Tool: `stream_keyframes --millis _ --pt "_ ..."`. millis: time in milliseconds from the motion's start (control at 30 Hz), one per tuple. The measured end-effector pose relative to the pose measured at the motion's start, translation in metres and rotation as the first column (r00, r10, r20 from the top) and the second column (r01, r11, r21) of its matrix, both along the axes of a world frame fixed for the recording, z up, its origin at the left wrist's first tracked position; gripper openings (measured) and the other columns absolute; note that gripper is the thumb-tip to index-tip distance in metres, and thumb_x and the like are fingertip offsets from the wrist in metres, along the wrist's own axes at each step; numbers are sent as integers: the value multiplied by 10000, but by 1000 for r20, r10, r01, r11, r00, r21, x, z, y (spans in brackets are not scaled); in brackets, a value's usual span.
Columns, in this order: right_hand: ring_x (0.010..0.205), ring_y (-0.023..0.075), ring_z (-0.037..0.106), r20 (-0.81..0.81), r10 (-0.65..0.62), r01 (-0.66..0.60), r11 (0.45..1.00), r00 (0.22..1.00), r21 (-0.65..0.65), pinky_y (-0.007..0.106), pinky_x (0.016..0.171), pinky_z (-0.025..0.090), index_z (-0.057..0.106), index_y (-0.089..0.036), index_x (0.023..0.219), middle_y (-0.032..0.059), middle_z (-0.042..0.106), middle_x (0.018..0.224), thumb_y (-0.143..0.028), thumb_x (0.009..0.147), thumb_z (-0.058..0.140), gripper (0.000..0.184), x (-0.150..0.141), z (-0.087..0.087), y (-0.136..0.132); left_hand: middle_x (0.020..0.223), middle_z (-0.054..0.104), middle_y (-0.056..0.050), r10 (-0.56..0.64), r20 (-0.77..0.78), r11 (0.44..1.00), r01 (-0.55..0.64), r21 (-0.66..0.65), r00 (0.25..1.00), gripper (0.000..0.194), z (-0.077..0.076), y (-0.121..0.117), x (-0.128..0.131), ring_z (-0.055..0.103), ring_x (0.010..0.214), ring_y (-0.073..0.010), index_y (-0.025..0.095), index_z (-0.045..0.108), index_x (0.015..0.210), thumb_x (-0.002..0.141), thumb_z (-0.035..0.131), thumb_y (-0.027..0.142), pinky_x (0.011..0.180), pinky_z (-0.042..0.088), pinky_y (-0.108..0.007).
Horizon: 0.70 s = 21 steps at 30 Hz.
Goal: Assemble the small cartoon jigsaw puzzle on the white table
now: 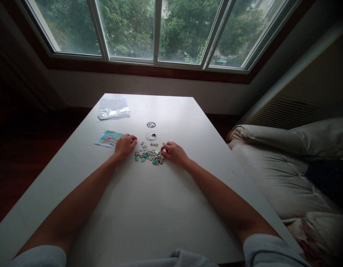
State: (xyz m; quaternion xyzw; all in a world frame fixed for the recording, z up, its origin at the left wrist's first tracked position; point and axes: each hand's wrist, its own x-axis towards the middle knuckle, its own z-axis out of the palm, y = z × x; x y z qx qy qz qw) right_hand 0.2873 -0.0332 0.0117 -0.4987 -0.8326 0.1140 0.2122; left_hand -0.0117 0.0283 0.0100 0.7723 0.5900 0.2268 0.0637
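A small heap of loose jigsaw pieces (149, 155), mostly teal, pink and tan, lies in the middle of the white table (149, 207). My left hand (125, 145) rests just left of the heap with its fingers curled under, beside a colourful picture card (109, 138). My right hand (174, 152) sits at the heap's right edge, fingers bent and touching the pieces. Whether either hand holds a piece is hidden by the fingers.
A clear plastic bag on paper (113, 109) lies at the table's far left. Two round cable holes (150, 130) sit beyond the heap. A cream sofa with cushions (285, 167) stands right of the table. Windows (157, 29) fill the far wall.
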Motion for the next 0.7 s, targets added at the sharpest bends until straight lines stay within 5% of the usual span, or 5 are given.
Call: stream_keyframes --millis 267,467,700 --pt "838 153 540 -185 22 -31 999 982 -43 272 772 409 695 -199 840 19 598 881 -197 869 723 40 1 -14 7 1086 689 -86 31 -52 1000 -31 4 998 258 3 -7 8 617 1025 -274 233 757 1032 933 541 334 904 482 -397" --pt "816 156 534 -175 62 -66 998 983 -17 276 770 407 721 -216 966 10 609 841 -242 871 741 101 1 -10 6 1105 691 -58 -259 45 962 253 102 965 226 0 -19 26 592 1060 -247 246 738 1056 952 543 295 978 467 -401" --pt "821 151 541 -224 53 -60 998 973 -26 265 756 413 687 -207 855 12 618 852 -258 857 759 88 0 -17 10 1090 684 -57 -516 45 856 513 70 855 201 0 -33 45 569 1040 -240 270 734 1086 950 614 356 936 470 -397"
